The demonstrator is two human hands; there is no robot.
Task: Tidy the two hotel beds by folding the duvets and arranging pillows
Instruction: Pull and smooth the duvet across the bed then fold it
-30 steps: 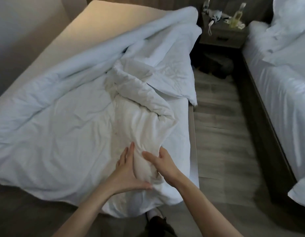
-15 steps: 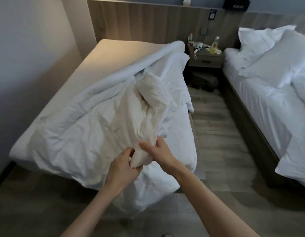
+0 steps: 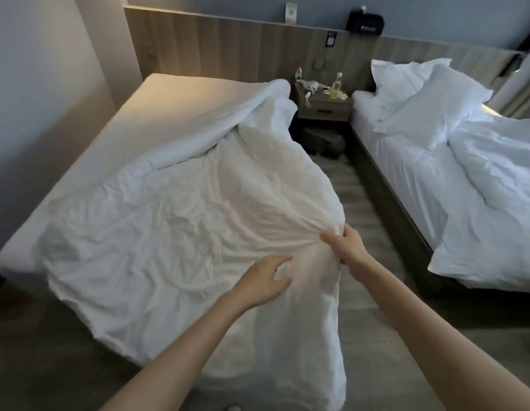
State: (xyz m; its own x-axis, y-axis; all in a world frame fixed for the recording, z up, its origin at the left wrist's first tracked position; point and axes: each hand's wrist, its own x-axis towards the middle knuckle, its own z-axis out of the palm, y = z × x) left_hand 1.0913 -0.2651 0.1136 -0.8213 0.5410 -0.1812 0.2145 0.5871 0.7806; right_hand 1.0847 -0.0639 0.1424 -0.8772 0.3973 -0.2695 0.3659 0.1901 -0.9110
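2 beds stand side by side against 1 long wooden headboard panel [image 3: 228, 46], with 1 nightstand [image 3: 323, 107] between them carrying 1 yellowish bottle [image 3: 336, 88] and some small clutter I can't make out. On the left bed [image 3: 174, 96] 1 white duvet [image 3: 169, 218] covers the foot half, its far edge rolled in a ridge running from the left edge up to the head-right corner, the near part spilling over the foot edge. At the foot-right corner both hands are on it: the right hand [image 3: 348, 247] is clenched round a gathered bunch of fabric, and the left hand [image 3: 266, 278], just beside it, pinches a fold between thumb and curled fingers. On the right bed [image 3: 406, 161] 2 pillows lean at the head end, a rear pillow [image 3: 403, 77] and a front pillow [image 3: 433, 112], and a second duvet [image 3: 495, 188] lies rumpled toward the foot
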